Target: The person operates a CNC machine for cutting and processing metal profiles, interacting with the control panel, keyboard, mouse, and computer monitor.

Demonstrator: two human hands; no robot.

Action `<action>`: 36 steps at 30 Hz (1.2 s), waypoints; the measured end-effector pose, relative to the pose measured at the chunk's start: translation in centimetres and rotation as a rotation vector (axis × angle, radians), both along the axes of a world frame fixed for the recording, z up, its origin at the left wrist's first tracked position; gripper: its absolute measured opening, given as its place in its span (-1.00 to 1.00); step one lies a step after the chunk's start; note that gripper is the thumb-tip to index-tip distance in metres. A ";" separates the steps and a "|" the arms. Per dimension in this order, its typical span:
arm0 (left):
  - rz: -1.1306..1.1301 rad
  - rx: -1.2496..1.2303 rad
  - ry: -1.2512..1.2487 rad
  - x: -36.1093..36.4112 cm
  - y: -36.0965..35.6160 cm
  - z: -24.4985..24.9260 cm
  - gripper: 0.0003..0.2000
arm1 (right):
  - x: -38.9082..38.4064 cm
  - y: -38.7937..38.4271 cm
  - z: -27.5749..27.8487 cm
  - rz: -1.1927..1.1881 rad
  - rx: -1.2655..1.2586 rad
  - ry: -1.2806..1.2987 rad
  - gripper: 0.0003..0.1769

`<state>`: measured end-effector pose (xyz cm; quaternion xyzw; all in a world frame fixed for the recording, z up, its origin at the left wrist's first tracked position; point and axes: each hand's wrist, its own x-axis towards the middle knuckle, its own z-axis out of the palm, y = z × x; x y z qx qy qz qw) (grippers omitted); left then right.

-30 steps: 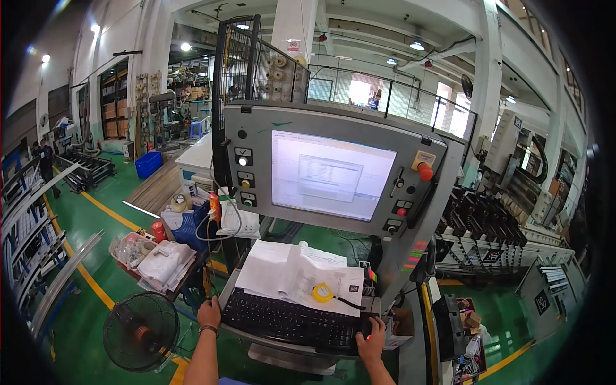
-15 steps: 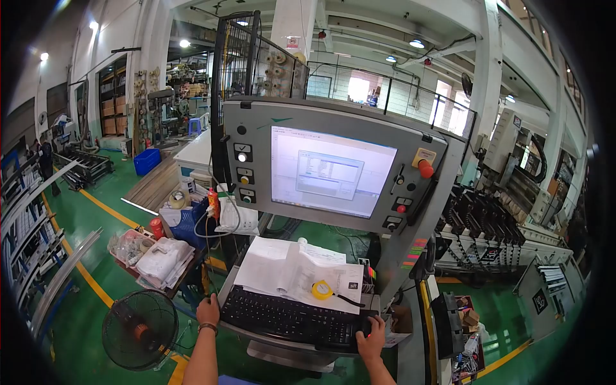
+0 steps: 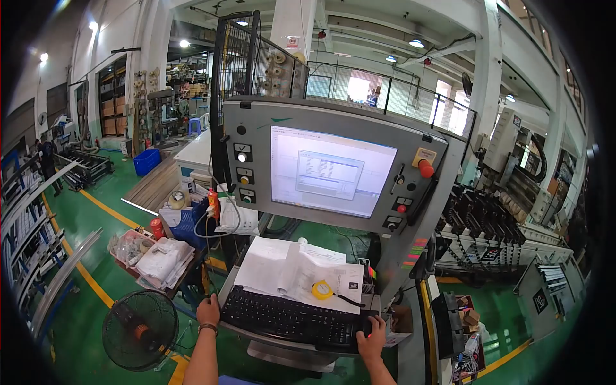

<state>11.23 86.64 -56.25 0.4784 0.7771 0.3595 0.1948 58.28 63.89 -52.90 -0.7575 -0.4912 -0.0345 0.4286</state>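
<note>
My right hand rests over a dark computer mouse at the right end of the keyboard shelf, fingers curved round it. At the shelf's left edge, my left hand is closed on the rim of the grey keyboard shelf. Between them lies a black keyboard. Loose paper sheets cover the back of the shelf, with a yellow tape measure on top. Above, a grey control panel carries a lit screen showing a dialog window.
A red emergency stop button sits at the panel's upper right. On the left stand a black floor fan and a cart with plastic bags and papers. A bin of mixed parts is at right. Far left, a person stands.
Both my hands stay where they were, and the screen looks the same. The person far off at left has shifted slightly.
</note>
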 end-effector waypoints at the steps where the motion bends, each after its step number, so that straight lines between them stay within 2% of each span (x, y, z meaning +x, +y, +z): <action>1: -0.002 0.001 -0.007 0.0 0.0 0.1 -0.45 | 0.1 0.0 -0.2 0.004 0.000 -0.007 -0.34; 36: -0.018 -0.015 -0.029 0.1 -0.6 1.2 -0.45 | 0.6 0.5 -0.7 0.064 -0.016 0.002 -0.36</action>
